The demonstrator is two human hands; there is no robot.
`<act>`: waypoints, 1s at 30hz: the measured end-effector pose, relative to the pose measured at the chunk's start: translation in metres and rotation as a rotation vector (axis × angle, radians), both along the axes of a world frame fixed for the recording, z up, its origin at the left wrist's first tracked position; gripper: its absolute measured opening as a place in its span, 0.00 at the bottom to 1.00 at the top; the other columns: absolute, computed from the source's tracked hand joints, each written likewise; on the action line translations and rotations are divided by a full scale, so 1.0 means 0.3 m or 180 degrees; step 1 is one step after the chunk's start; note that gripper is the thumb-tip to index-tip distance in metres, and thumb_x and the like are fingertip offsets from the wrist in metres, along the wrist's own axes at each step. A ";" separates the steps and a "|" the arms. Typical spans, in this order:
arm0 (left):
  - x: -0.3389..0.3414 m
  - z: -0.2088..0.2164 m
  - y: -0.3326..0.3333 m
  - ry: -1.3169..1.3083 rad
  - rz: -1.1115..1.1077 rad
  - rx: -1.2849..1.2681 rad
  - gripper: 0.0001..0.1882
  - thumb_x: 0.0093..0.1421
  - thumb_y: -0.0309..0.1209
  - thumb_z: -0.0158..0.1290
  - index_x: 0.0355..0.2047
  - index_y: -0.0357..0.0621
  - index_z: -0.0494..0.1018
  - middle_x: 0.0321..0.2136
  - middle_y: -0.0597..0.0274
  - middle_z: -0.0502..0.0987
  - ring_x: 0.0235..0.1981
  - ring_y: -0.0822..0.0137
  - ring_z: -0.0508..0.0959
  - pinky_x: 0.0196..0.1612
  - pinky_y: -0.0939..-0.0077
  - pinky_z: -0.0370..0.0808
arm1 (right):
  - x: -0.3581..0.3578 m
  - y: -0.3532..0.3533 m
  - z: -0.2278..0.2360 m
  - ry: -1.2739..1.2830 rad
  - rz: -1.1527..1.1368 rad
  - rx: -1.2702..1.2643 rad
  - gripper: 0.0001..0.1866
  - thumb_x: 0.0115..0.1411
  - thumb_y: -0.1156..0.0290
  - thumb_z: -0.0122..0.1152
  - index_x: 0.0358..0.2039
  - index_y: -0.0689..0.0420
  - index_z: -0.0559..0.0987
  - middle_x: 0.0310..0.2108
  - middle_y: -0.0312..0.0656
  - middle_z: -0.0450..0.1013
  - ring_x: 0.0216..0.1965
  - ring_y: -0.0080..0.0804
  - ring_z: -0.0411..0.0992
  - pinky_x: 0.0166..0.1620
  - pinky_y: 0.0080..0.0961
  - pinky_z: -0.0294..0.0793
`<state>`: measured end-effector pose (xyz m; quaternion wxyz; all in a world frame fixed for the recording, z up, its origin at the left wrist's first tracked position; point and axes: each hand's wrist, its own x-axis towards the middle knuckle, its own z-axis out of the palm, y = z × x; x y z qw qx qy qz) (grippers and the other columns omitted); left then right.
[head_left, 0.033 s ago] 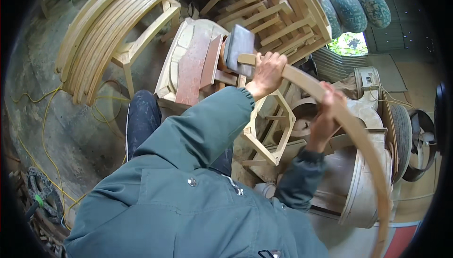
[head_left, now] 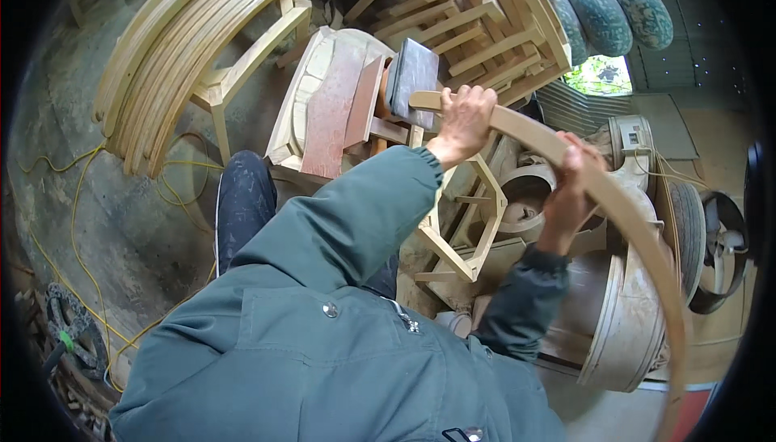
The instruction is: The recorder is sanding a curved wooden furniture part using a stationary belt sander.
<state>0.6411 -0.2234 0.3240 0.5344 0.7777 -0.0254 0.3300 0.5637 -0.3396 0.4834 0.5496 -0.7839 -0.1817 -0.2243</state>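
Note:
A long curved wooden strip [head_left: 626, 208] arcs from the upper middle down to the lower right. My left hand [head_left: 465, 123] is closed over it near its upper end, fingers wrapped across the top. Farther along, my right hand [head_left: 574, 187] grips the same strip from below and the side; its fingers are partly blurred. The strip's short end lies against or just in front of a grey flat slab [head_left: 416, 78]; contact cannot be told. Beside the slab stands a reddish-brown board [head_left: 368, 103] on a pale wooden bench [head_left: 303, 98].
A stack of curved wooden strips [head_left: 190, 54] lies at the left on a wooden frame. Octagonal wooden frames [head_left: 485, 30] are piled at the back. A large whitish machine [head_left: 626, 313] stands right, near a tyre [head_left: 687, 232]. Yellow cord [head_left: 77, 232] crosses the floor.
The curved strip has shifted slightly right, its lower end swinging most. Both hands have moved right with it, keeping their grip, the right hand farther than the left.

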 end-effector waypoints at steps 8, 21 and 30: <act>0.109 0.068 0.031 0.0568 0.0456 -0.0992 0.10 0.60 0.27 0.53 0.43 0.45 0.73 0.40 0.52 0.76 0.49 0.49 0.75 0.54 0.41 0.62 | 0.334 0.194 0.223 0.0499 0.0127 -0.0852 0.17 0.59 0.67 0.70 0.45 0.60 0.79 0.43 0.47 0.83 0.41 0.24 0.79 0.34 0.13 0.75; 0.297 -0.042 0.085 -0.0492 0.0287 -0.0366 0.10 0.58 0.25 0.56 0.40 0.48 0.71 0.38 0.55 0.73 0.47 0.50 0.74 0.55 0.37 0.63 | 0.282 0.112 -0.013 -0.0349 0.0127 -0.0209 0.16 0.62 0.71 0.67 0.45 0.64 0.73 0.48 0.57 0.78 0.50 0.41 0.81 0.49 0.28 0.83; 0.233 -0.013 0.004 -0.0115 0.0058 -0.0507 0.10 0.58 0.24 0.55 0.40 0.46 0.71 0.37 0.55 0.75 0.48 0.52 0.75 0.53 0.44 0.63 | 0.245 0.080 0.063 -0.0086 -0.0087 -0.0516 0.19 0.62 0.70 0.67 0.49 0.63 0.72 0.49 0.55 0.79 0.50 0.40 0.80 0.48 0.30 0.83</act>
